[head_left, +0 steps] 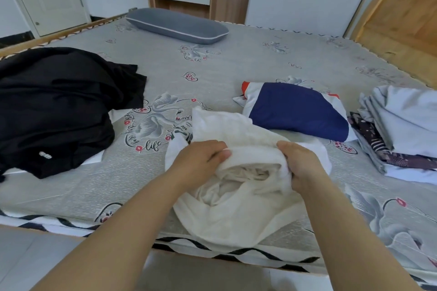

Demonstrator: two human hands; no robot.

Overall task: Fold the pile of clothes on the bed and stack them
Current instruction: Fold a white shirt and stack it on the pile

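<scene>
Garment: white top, crumpled at bed edge
Our hands: left and right both grip its upper fold
Left: black clothes
Right: folded stack

A garment lies at the near edge of the bed, between the left hand and right hand, which grip it from either side. A heap of clothes lies well to its left. Behind it to the right lies a folded piece; further right, a stack. A pillow lies at the far edge.
</scene>
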